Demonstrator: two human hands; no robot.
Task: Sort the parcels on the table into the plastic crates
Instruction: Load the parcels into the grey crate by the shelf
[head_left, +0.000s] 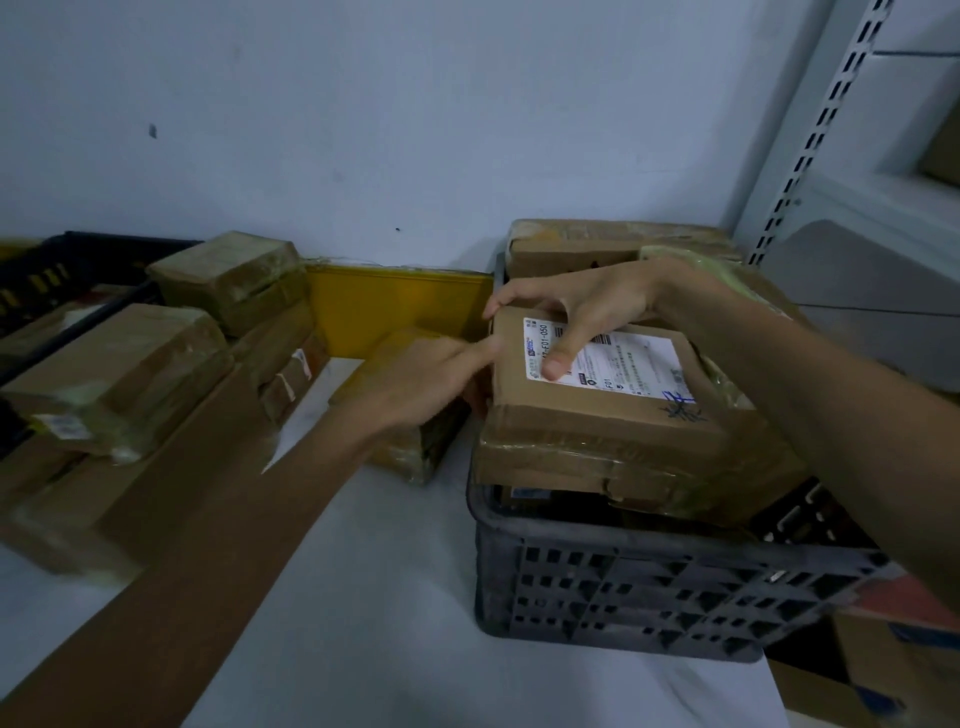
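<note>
Parcel (597, 415) within right grip (597, 301), atop crate (623, 587)

On the white table (374, 597), your grey slatted plastic crate (649, 592) sits to your right, the brown labelled cardboard parcel (613, 421) topmost in it. A heap of brown taped cardboard parcels (119, 374) lies left, a flat yellow packet (395, 306) behind, between them.

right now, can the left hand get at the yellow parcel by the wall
Probably yes. The left hand is open beside the box, and the yellow parcel lies just beyond it, with nothing standing between them.
</note>
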